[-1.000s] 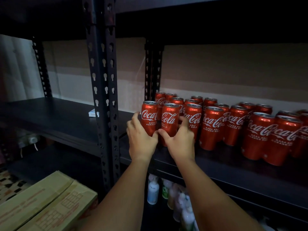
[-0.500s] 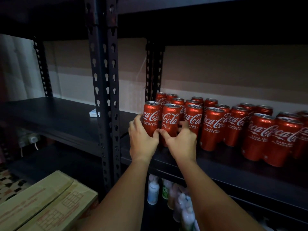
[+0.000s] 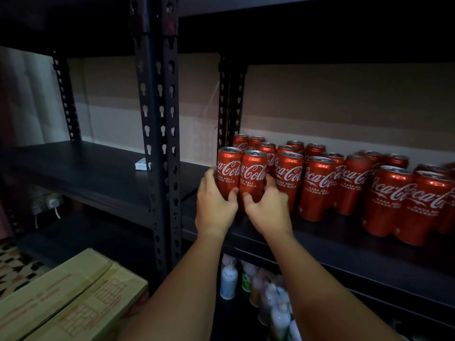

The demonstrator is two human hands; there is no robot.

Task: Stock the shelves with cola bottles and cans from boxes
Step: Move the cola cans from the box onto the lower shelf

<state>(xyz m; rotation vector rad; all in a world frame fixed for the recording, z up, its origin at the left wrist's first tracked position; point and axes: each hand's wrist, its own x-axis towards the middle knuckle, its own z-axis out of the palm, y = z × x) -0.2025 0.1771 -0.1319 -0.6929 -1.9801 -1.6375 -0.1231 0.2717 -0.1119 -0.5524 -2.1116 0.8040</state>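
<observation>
Two red cola cans stand side by side at the left end of the dark shelf [image 3: 320, 244]. My left hand [image 3: 215, 205] grips the left can [image 3: 229, 171] low down, thumb across its front. My right hand [image 3: 267, 209] grips the right can [image 3: 253, 175] the same way, fingers curled round its right side. Both cans are upright and touch each other. Several more red cola cans [image 3: 317, 185] stand in rows behind and to the right of them.
A black slotted upright post [image 3: 160, 143] stands just left of my hands. Left of it runs another dark shelf [image 3: 73, 173] with a small white packet [image 3: 142, 164]. A closed cardboard box [image 3: 69, 301] lies at lower left. Small bottles [image 3: 229, 279] fill the shelf below.
Both hands have pushed the two front cans a little further back onto the shelf, closer to the rows behind. The grip on the cans is unchanged.
</observation>
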